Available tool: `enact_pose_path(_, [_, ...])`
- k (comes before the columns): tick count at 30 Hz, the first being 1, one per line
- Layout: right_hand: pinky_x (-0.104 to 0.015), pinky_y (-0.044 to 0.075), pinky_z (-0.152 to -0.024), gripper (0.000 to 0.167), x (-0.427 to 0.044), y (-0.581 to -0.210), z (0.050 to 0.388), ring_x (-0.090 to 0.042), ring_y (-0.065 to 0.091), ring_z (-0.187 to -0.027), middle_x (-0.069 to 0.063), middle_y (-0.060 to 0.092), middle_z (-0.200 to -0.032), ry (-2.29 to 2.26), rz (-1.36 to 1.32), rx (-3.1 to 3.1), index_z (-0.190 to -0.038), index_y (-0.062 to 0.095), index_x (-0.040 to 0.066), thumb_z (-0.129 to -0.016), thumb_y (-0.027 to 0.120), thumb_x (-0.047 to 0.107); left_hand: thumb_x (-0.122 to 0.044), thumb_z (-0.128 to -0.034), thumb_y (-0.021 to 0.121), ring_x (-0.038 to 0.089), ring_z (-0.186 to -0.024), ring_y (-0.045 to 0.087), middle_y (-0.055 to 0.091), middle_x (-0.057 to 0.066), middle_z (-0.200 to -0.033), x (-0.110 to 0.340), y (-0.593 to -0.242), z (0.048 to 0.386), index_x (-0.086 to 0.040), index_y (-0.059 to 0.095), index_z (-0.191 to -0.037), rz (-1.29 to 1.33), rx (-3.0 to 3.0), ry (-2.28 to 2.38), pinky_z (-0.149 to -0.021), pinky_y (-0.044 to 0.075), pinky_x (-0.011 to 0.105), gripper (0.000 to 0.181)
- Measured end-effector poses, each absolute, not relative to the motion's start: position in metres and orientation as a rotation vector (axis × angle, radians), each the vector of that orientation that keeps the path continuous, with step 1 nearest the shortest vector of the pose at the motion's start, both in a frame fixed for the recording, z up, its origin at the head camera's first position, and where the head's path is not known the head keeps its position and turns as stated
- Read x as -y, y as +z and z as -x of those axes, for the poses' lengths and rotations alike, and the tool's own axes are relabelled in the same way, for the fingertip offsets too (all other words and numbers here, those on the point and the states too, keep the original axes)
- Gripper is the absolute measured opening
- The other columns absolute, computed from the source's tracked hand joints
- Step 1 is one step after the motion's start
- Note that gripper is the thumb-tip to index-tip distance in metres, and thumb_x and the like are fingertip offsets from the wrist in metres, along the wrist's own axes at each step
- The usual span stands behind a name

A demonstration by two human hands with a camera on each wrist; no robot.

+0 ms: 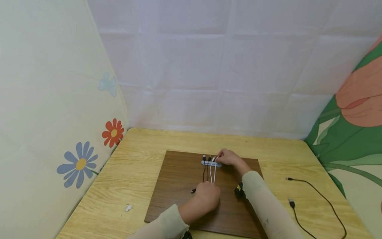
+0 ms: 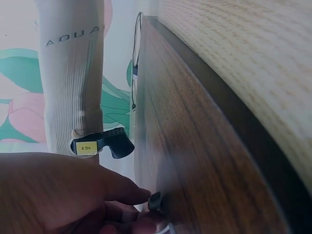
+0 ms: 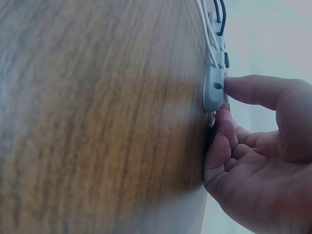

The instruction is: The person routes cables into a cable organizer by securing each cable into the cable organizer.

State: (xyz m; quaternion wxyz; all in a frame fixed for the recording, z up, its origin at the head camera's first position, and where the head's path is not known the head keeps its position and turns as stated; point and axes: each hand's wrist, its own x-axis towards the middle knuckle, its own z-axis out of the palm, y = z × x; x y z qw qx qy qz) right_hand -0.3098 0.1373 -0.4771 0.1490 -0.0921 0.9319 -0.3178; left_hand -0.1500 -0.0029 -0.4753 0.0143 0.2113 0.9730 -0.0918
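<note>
A pale blue-grey cable clip is fixed near the far edge of a dark brown board. Black cables and white cables run from its slots toward me. My right hand pinches a white cable end at the clip's right side; the right wrist view shows the thumb against the clip. Over the board's middle, my left hand is curled round the white cable. By its thumb is a plug; whether it is pinched is unclear. A black plug shows left of this hand.
A loose black cable with two plugs lies on the wooden table, right of the board. A small white scrap is at left. Cloth walls stand behind and on both sides.
</note>
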Motion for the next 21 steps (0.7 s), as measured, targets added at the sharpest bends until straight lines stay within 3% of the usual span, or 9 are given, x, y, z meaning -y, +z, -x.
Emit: enact_pose_path(21, [-0.031,0.043,-0.071,0.026,-0.141,-0.475,0.3089,-0.022,0.053,-0.086,-0.01,0.06,-0.096,-0.891,0.306,-2.666,-0.106,0.061,0.0,-0.092,0.07,0.02,-0.03,-0.0934,0.066,0.015,-0.082,0.064,0.071,-0.004,-0.089,0.0076,-0.4721,0.1447,-0.022,0.076,-0.094,-0.697,-3.012,-0.256,-0.064,0.054,0.035,0.012])
